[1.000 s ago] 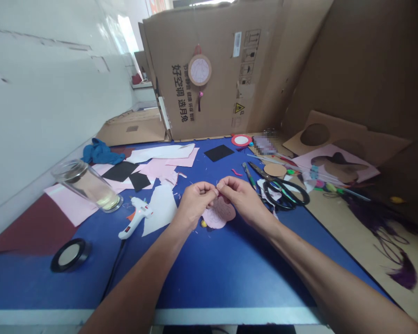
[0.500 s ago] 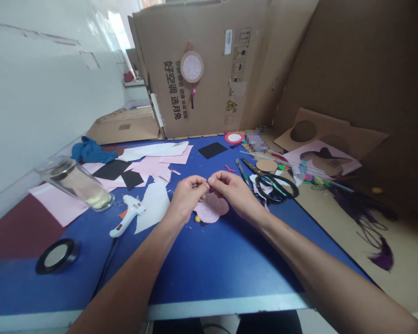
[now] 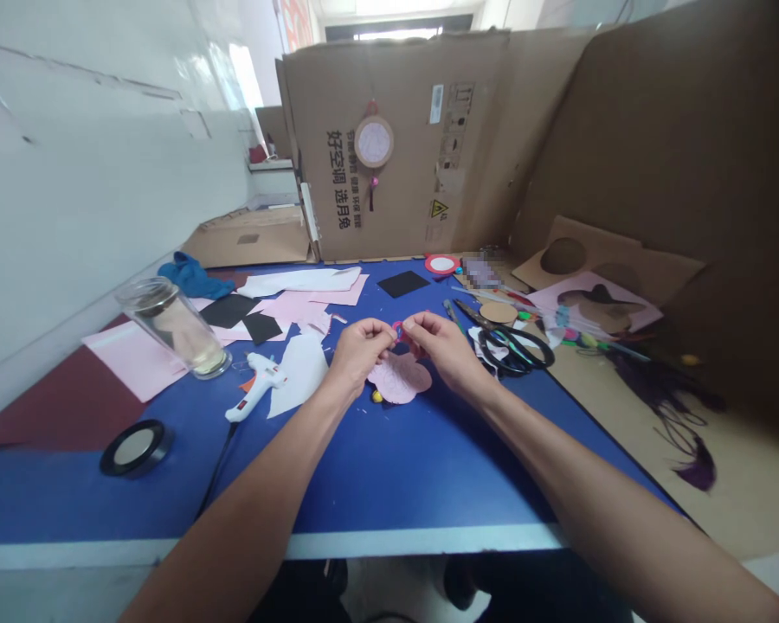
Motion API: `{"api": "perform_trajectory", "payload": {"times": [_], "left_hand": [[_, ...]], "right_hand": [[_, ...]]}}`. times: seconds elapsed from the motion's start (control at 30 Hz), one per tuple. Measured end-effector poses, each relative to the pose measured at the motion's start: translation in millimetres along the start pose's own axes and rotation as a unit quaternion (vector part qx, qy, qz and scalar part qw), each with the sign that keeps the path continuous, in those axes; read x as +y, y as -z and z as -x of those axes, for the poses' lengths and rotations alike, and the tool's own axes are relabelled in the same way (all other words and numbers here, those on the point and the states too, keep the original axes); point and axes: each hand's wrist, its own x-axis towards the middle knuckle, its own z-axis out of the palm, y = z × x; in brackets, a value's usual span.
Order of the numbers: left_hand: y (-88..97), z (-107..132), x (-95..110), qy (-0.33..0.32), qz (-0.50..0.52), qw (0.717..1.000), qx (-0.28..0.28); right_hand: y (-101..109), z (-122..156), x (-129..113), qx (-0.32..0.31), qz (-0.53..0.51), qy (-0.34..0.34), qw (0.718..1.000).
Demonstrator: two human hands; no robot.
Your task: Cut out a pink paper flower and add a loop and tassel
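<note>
My left hand (image 3: 362, 353) and my right hand (image 3: 442, 348) meet over the middle of the blue table (image 3: 395, 484), both closed in a pinch. A thin pink cord (image 3: 399, 327) makes a small loop between the fingertips; its ends are hidden by the fingers. Just below lies a pink flower-shaped paper piece (image 3: 399, 381) with a scalloped edge. A yellow bead (image 3: 377, 396) sits at its lower left rim. Left of my hands is a white sheet scrap (image 3: 297, 376), and beside it a white hot glue gun (image 3: 260, 389).
Black-handled scissors (image 3: 516, 348) lie to the right near a cardboard disc (image 3: 498, 311). Leftward stand a glass bottle (image 3: 182, 333) and a black tape roll (image 3: 135, 448). Dark purple tassels (image 3: 694, 467) rest on the right. A large cardboard box (image 3: 402, 173) walls off the back.
The view has tilted up and swung slightly left. Between my fingertips a pink loop now shows, where earlier the fingers nearly touched. The flower-shaped piece stays under my hands.
</note>
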Motion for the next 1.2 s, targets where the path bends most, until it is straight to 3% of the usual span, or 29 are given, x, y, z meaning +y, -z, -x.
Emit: {"api": "perform_trajectory", "payload": {"times": [0.33,0.7,1.1,1.2], "left_hand": [[0.6,-0.4,-0.8,-0.005,0.004,1.0,0.001],[6.2,-1.9,4.9,-0.028,0.004,1.0,0.013],[7.7,-2.8,0.5,-0.033,0.025,0.999,0.021],[5.5,-1.2,1.0,-0.023,0.03,0.998,0.044]], "right_hand": [[-2.4,1.8,-0.2,-0.016,0.024,0.036,0.999],[-11.8,2.7,6.9,-0.036,0.033,0.029,0.998],[-7.1,5.7,1.7,-0.008,0.009,0.029,1.0],[-9.0,8.9,-1.8,-0.004,-0.004,0.021,1.0]]}}
